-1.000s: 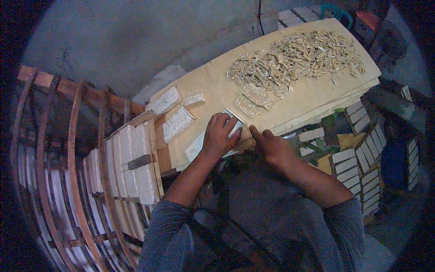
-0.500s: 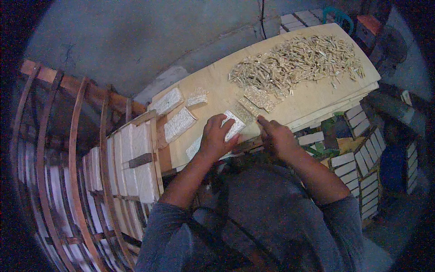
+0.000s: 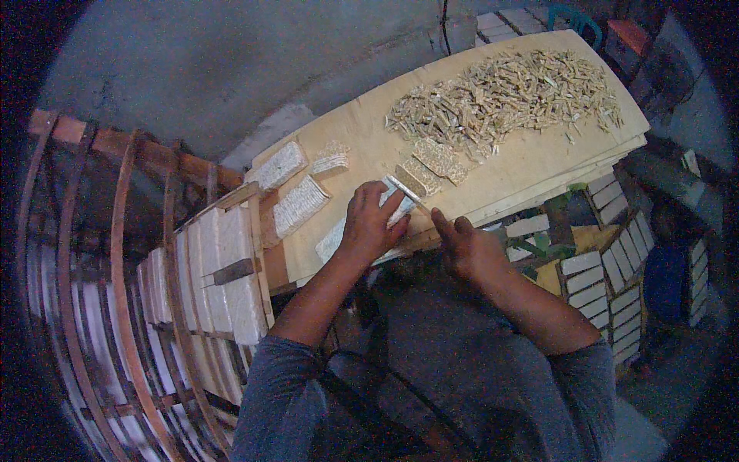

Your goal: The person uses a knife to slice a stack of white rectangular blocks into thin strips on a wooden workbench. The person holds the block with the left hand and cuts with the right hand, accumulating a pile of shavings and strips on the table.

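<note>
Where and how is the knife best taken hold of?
Probably by the end at the right hand, coming from the person's right: the knife's thin blade slants forward and leftward from there, its far end beside the left hand's fingers.

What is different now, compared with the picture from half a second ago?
The right hand moved back toward the person, bringing the knife leftward from beside the cut slices to the right end of the tempeh block. Nothing was visibly released. The left hand stays on the block; the stick pile looks unchanged.
</note>
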Demonstrator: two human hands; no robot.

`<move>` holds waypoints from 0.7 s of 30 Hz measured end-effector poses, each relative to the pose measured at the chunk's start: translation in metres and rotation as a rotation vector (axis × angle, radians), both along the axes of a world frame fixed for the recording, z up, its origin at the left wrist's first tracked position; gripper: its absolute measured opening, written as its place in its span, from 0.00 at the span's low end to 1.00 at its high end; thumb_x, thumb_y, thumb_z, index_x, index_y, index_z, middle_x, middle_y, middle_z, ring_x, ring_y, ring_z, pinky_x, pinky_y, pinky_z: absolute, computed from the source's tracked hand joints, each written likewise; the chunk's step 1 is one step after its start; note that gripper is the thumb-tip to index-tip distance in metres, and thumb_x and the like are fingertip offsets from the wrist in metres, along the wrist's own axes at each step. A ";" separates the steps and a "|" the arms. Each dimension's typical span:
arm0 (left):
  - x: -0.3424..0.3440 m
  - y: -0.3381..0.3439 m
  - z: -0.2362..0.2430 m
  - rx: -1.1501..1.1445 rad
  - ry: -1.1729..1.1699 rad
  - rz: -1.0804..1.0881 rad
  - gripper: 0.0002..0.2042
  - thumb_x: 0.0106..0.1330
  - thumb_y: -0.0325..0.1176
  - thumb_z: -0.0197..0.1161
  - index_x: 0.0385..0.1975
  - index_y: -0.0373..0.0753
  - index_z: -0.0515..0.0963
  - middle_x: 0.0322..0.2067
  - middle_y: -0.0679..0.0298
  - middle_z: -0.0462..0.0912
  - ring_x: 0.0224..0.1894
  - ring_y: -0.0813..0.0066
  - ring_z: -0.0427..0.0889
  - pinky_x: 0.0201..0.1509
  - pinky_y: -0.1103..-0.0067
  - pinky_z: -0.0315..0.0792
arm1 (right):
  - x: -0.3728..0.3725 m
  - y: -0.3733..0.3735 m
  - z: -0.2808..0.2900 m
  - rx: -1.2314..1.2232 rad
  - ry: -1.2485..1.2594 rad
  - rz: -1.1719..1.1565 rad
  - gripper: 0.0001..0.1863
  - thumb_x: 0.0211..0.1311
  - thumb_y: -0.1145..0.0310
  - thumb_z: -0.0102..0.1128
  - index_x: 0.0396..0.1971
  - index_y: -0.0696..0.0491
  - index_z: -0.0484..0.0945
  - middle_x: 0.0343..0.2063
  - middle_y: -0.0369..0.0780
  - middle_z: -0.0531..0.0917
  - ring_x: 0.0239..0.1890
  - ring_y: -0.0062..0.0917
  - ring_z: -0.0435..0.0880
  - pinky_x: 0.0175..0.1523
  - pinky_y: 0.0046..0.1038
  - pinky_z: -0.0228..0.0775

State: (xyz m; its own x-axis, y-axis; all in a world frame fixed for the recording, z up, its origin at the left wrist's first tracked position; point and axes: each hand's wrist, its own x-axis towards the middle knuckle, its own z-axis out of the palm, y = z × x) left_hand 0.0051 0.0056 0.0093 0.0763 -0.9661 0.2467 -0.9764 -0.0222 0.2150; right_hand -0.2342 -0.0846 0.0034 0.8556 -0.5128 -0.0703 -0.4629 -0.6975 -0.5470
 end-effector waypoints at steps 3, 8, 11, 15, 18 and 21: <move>0.000 0.000 -0.003 -0.012 -0.001 0.003 0.25 0.59 0.37 0.75 0.57 0.38 0.81 0.55 0.45 0.76 0.60 0.42 0.74 0.65 0.54 0.72 | 0.003 -0.001 0.001 -0.020 0.038 0.008 0.43 0.66 0.65 0.62 0.80 0.43 0.55 0.45 0.54 0.80 0.32 0.55 0.85 0.35 0.53 0.80; 0.001 -0.002 -0.008 -0.084 -0.002 -0.018 0.27 0.56 0.38 0.78 0.57 0.44 0.81 0.52 0.49 0.75 0.58 0.45 0.74 0.59 0.56 0.73 | 0.013 -0.013 -0.014 -0.008 -0.044 0.032 0.43 0.66 0.67 0.61 0.80 0.46 0.55 0.45 0.54 0.80 0.36 0.52 0.87 0.39 0.52 0.81; 0.003 -0.001 -0.011 -0.064 -0.033 -0.002 0.25 0.56 0.38 0.77 0.56 0.43 0.82 0.52 0.49 0.75 0.57 0.46 0.74 0.59 0.56 0.74 | 0.029 -0.019 -0.019 0.010 0.001 0.059 0.42 0.66 0.67 0.61 0.79 0.48 0.56 0.44 0.53 0.81 0.37 0.51 0.88 0.41 0.51 0.81; 0.002 -0.002 -0.009 -0.103 -0.027 -0.011 0.24 0.57 0.38 0.77 0.54 0.41 0.82 0.51 0.49 0.75 0.56 0.46 0.75 0.59 0.56 0.74 | 0.029 -0.018 -0.019 0.005 0.071 0.026 0.39 0.67 0.67 0.59 0.78 0.50 0.58 0.43 0.53 0.81 0.36 0.51 0.87 0.42 0.50 0.81; 0.004 0.000 -0.010 -0.112 -0.006 -0.013 0.24 0.57 0.38 0.77 0.54 0.39 0.82 0.51 0.48 0.76 0.57 0.45 0.75 0.60 0.57 0.74 | 0.012 -0.014 -0.008 0.062 0.074 -0.016 0.38 0.68 0.66 0.59 0.78 0.47 0.60 0.42 0.52 0.82 0.36 0.51 0.87 0.40 0.51 0.81; 0.001 0.001 -0.005 -0.052 0.022 -0.007 0.24 0.58 0.36 0.76 0.55 0.36 0.82 0.52 0.45 0.77 0.58 0.42 0.74 0.63 0.56 0.73 | 0.001 -0.011 0.003 0.064 -0.005 -0.024 0.38 0.69 0.66 0.59 0.79 0.43 0.59 0.43 0.51 0.82 0.36 0.51 0.87 0.39 0.51 0.81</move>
State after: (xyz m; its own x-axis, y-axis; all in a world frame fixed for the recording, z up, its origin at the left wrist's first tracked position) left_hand 0.0058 0.0066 0.0038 0.0753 -0.9527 0.2946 -0.9716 -0.0036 0.2367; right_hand -0.2333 -0.0952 0.0062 0.8438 -0.5274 -0.0990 -0.4759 -0.6502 -0.5923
